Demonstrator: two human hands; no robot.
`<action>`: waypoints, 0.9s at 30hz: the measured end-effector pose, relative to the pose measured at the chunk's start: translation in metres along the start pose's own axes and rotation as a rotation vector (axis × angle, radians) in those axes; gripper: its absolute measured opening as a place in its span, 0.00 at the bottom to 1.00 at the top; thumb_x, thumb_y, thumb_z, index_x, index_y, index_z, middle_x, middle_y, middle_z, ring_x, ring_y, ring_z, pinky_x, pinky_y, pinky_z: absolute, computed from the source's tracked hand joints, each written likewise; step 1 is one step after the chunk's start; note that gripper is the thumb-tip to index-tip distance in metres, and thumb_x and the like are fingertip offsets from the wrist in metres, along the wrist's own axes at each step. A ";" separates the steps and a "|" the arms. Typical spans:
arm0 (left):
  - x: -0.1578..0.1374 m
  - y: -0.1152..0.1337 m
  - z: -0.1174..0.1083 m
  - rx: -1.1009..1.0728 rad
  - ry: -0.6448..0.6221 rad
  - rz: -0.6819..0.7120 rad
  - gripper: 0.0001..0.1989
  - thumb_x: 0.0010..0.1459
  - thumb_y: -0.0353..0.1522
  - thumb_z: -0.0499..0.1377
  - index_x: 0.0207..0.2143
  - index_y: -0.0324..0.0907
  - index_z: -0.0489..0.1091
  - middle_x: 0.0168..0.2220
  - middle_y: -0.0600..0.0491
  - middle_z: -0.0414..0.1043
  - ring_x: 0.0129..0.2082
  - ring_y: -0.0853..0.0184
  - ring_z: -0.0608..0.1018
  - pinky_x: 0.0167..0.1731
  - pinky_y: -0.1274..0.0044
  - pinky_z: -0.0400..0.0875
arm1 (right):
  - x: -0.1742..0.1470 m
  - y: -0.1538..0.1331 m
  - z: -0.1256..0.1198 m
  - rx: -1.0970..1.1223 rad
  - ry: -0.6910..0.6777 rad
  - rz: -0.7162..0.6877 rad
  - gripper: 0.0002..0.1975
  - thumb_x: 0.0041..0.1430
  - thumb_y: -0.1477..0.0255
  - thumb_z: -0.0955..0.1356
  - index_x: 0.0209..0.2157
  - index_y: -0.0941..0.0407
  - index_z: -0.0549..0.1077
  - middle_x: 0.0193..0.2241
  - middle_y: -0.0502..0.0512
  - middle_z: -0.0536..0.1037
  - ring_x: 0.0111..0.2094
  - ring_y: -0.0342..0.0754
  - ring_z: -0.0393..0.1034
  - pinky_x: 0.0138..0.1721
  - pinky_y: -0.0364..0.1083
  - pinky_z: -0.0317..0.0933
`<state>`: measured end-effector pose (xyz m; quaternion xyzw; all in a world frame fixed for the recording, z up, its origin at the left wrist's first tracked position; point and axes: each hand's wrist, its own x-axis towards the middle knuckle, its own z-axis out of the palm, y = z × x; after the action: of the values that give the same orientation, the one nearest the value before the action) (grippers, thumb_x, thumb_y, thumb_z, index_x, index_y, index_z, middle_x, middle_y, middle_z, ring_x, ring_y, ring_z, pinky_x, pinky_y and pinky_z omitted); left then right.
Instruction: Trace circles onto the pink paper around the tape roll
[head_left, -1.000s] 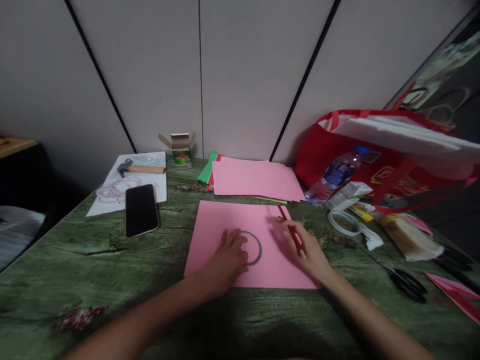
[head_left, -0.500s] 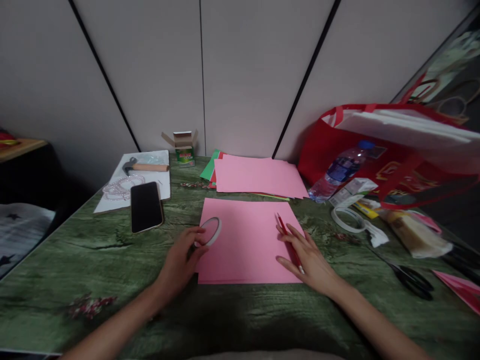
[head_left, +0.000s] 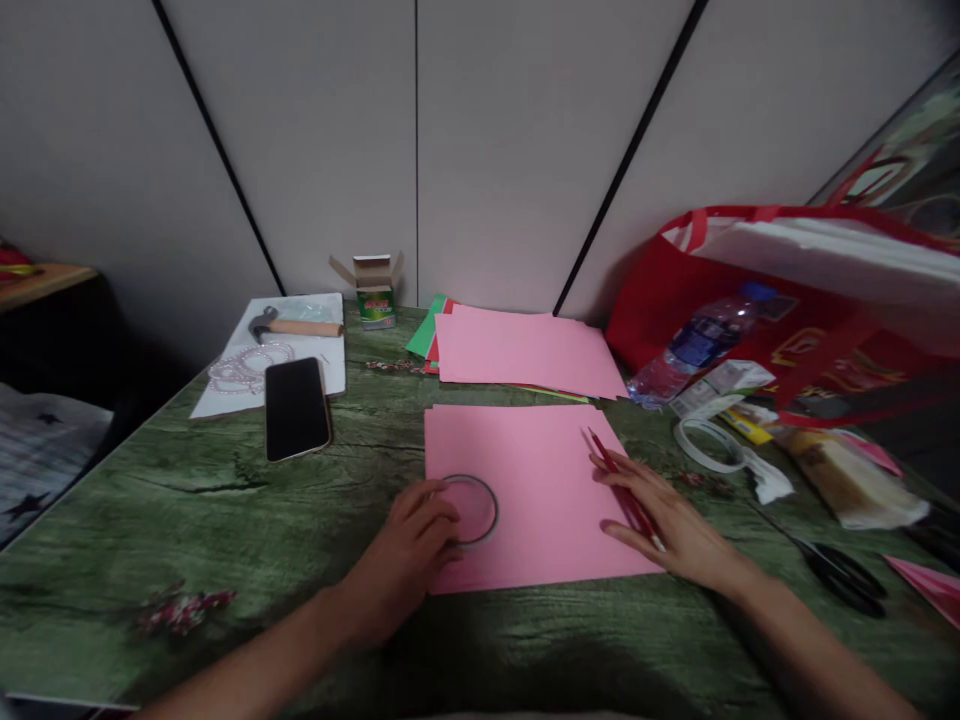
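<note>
A thin round ring [head_left: 496,512], like an empty tape roll, lies tilted or nearly flat on the left part of the pink paper sheets [head_left: 540,470]. My left hand [head_left: 420,535] has its fingers closed around the ring's left edge, which they partly hide. Over the right side of the sheets, my right hand [head_left: 660,510] holds a red pencil [head_left: 624,485] loosely among its spread fingers. The pencil's tip points up and away, and its blunt end rests by the base of the thumb.
Behind are more coloured sheets [head_left: 525,345] and a small open box [head_left: 376,305]. At left are a phone [head_left: 296,408] and a hammer [head_left: 304,328]. On the right stand a water bottle [head_left: 697,345], a red bag [head_left: 652,290], a tape roll [head_left: 709,445] and scissors [head_left: 844,578].
The ring, tilted up at the paper's left edge before, has moved inward and down onto the sheets with my left hand. The sheets and my right hand with the pencil have shifted right and nearer.
</note>
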<state>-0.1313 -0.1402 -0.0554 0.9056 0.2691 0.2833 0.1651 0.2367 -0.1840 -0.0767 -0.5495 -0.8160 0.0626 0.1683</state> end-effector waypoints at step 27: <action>0.013 -0.040 0.018 -0.422 -0.062 -0.377 0.64 0.33 0.31 0.73 0.64 0.50 0.33 0.59 0.41 0.56 0.56 0.54 0.66 0.54 0.57 0.60 | 0.005 0.002 0.000 0.015 -0.007 -0.011 0.24 0.55 0.60 0.68 0.52 0.50 0.63 0.56 0.59 0.67 0.60 0.56 0.55 0.58 0.59 0.55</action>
<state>-0.1272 -0.1034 -0.0816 0.7933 0.3627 0.2697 0.4078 0.2369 -0.1785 -0.0761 -0.5437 -0.8190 0.0696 0.1697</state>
